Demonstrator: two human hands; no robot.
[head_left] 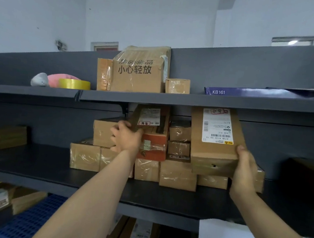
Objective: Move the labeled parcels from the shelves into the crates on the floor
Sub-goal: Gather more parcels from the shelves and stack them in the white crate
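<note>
We are facing dark grey shelving stacked with cardboard parcels, both bare arms reaching up to the middle shelf (pixel 33 164). Our right hand (pixel 243 169) grips the lower right corner of a large parcel (pixel 213 159), thumb on its front, holding it tilted and lifted in front of the stack of parcels (pixel 177 174) on that shelf. Its white shipping label (pixel 218 124) is turned sideways, with barcodes, the code "A132", a line reading "4728 A132-00 10", and a red-outlined stamp at the top that we cannot read. Our left hand (pixel 125 137) has its fingers curled round the lower left corner of a narrow parcel (pixel 150 118) that leans tilted at the top of the stack; this one carries a smaller white label with a red-framed stamp, its text too small to read. Just beneath it sits an orange box (pixel 153 147) sealed with clear tape. On the upper shelf (pixel 230 103) stands a taped box (pixel 137 73) printed in black with "小心轻放", a small box (pixel 177 86) beside it, and further right a blue box (pixel 250 93) marked "KB161". To the left lie a roll of yellow tape (pixel 74 84), a pink soft toy (pixel 60 78) and a grey soft toy (pixel 39 79). At lower left, below the shelves, a blue plastic crate (pixel 33 218) shows.
</note>
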